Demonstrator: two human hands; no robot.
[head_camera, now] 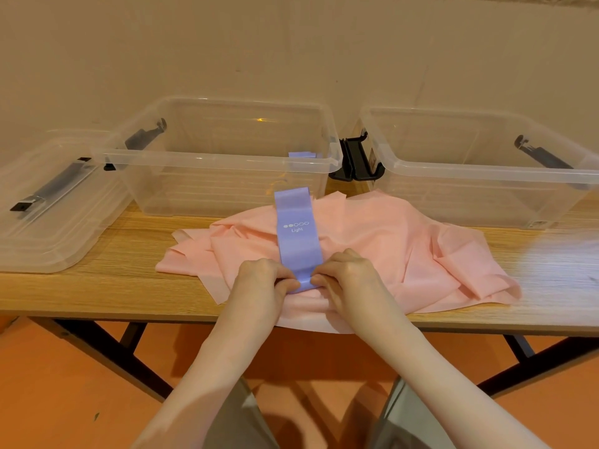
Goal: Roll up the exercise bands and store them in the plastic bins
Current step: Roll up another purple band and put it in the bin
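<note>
The head view looks down on a wooden desk [97,286] set against a plain wall. A purple exercise band [296,234] printed "Light" lies flat, running from the near middle of the desk toward the far side, on top of a crumpled pink exercise band [389,247] that spreads across the middle and right of the desk and hangs a little over the near edge. The left hand [259,280] and the right hand [346,277] meet at the near end of the purple band, where the fingers [287,281] of both hands are curled and pinch the turned-over end from either side.

Behind the bands stand 2 clear plastic bins. The left bin [214,163] sits at the far middle and holds a small purple piece [301,154] near its right wall; what it is cannot be told. The right bin [486,176] stands just beside it on the far right. Black latch handles [355,157] show between the 2 bins. A clear lid [48,222] with a dark clip lies on the far left, partly over the desk's edge.
</note>
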